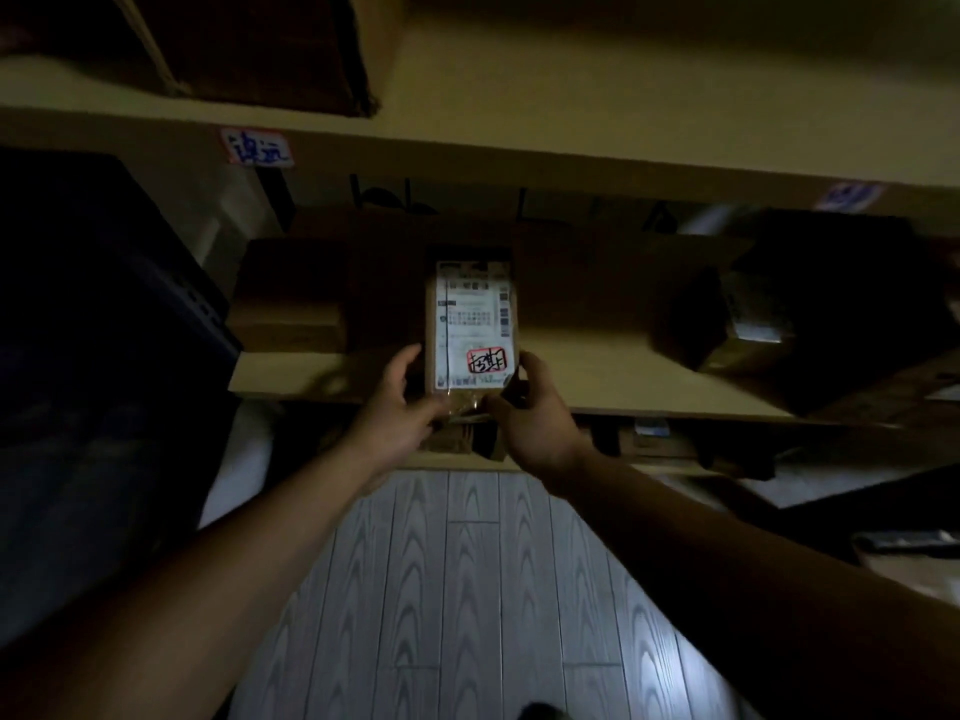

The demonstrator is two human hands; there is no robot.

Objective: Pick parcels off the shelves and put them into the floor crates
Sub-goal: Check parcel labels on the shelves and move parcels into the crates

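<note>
**ONE PARCEL, TWO HANDS**

I hold one parcel (470, 324) at 12 o'clock, at the front edge of the middle shelf (597, 379). My left hand (400, 407) grips its lower left edge, fingers (408, 358) curled round it. My right hand (537, 415) grips the lower right edge likewise. The parcel bears one white label (467, 309) with one red sticker (487, 362). On the shelf are one cardboard box (291, 298) at 10 o'clock and one darker box (748, 332) at 2 o'clock. The upper shelf (519, 148) bears two tags (254, 146). The plank floor (467, 589) lies at 6 o'clock.
</note>
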